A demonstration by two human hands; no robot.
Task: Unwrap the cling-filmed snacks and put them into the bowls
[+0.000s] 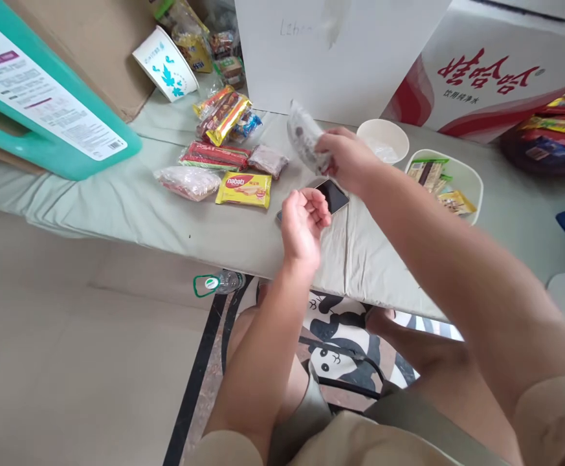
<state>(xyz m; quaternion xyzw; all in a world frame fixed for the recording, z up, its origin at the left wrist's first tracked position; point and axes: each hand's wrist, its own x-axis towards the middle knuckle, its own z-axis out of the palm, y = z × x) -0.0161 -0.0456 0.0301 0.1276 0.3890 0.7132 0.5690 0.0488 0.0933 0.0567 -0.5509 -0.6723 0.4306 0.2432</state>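
Observation:
My right hand (347, 158) is closed on one end of a clear plastic packet (304, 133) with dark marks, held over the cloth-covered surface (243, 236). Motion blurs the packet, so its contents are unclear. Palm up, my left hand (304, 223) hangs above a smartphone (333, 196) with its fingers loosely curled and nothing in them. To the left of it lie a yellow nabati wafer pack (244, 189), a clear-wrapped snack (188, 182), a red snack packet (214, 155) and a small pinkish packet (267, 160). Beyond these, yellow-and-brown snack packets (224, 115) are piled up.
A white bowl (384, 133) and a pale tray (476, 184) with small packets stand right. Behind are a white box (331, 58) and a printed carton (496, 71). A paper cup (166, 65) and a green jug (63, 97) are left; a bottle (228, 281) stands below.

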